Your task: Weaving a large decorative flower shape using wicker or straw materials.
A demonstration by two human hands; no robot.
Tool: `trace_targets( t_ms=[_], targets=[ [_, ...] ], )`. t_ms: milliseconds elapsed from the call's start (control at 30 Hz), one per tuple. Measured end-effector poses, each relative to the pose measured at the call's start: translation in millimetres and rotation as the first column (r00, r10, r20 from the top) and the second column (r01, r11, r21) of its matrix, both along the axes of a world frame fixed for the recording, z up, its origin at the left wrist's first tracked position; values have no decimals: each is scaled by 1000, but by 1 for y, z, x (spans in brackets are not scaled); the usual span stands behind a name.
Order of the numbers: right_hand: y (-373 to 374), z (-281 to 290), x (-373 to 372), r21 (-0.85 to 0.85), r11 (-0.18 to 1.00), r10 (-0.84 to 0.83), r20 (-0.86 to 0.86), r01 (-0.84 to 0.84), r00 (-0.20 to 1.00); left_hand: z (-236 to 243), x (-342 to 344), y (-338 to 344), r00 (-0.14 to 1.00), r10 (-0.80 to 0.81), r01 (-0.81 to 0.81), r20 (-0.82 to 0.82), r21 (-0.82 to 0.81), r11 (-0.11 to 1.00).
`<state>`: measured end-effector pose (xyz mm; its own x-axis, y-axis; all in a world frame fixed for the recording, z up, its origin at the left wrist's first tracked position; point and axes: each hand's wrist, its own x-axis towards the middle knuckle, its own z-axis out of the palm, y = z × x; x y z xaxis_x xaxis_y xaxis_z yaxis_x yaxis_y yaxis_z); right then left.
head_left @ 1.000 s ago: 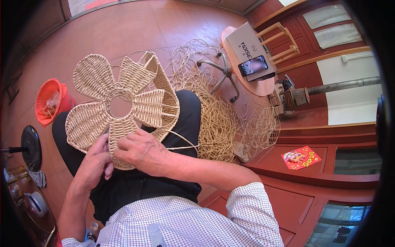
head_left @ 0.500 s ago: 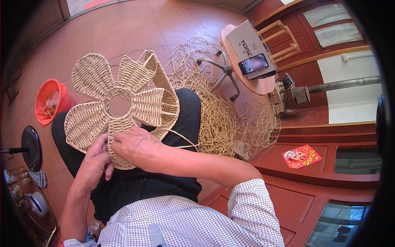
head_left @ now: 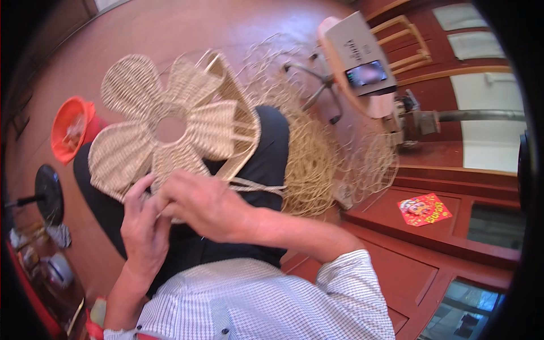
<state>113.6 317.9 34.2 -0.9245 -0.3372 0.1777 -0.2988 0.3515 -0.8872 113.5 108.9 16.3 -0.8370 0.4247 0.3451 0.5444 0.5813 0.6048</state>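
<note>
A flower-shaped piece woven of straw-coloured cord (head_left: 122, 156) lies across my dark-trousered lap. Its petals spread around a round hole, and a woven band (head_left: 243, 107) curves along its right side. At the lower petal, my left hand (head_left: 144, 229) is closed on the woven edge, fingers bent. My right hand (head_left: 204, 207) is bent over the same petal, its fingertips meeting the left hand's. What those right fingers pinch is hidden and blurred. Loose cord strands (head_left: 258, 186) stick out to the right of the weaving, beyond the right hand.
A large heap of loose cord (head_left: 306, 170) covers the floor at right. Behind it stands a wheeled stool (head_left: 381, 106) bearing a flat box (head_left: 362, 42) and a phone (head_left: 368, 76). A red bucket (head_left: 62, 133) and a black disc on a stem (head_left: 50, 195) stand at left.
My hands have drawn closer together and lifted at the lower petal, with the right hand more arched. The whole view has shifted a little, so the room appears moved and blurred.
</note>
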Motion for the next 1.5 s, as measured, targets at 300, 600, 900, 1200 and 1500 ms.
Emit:
trace_targets(
  t_ms=[300, 600, 900, 1200, 1500],
  targets=[
    [44, 9, -5, 25, 970, -242, 244, 243, 939, 27, -22, -38, 702, -60, -203, 709, 280, 939],
    [86, -1, 27, 141, 874, -477, 63, 465, 877, -28, -57, -467, 713, 595, -669, -371, -615, 418],
    [75, -16, 42, 273, 846, -391, -268, 458, 881, 32, -44, -141, 874, 431, -398, 225, -179, 900],
    [48, -27, 39, 262, 855, -408, -196, 448, 892, 17, -11, -55, 663, 254, -304, 704, -57, 951],
    [56, -25, 33, 284, 853, -456, -4, 438, 890, -19, -57, -317, 665, 679, -702, 311, -51, 710]
  ],
)
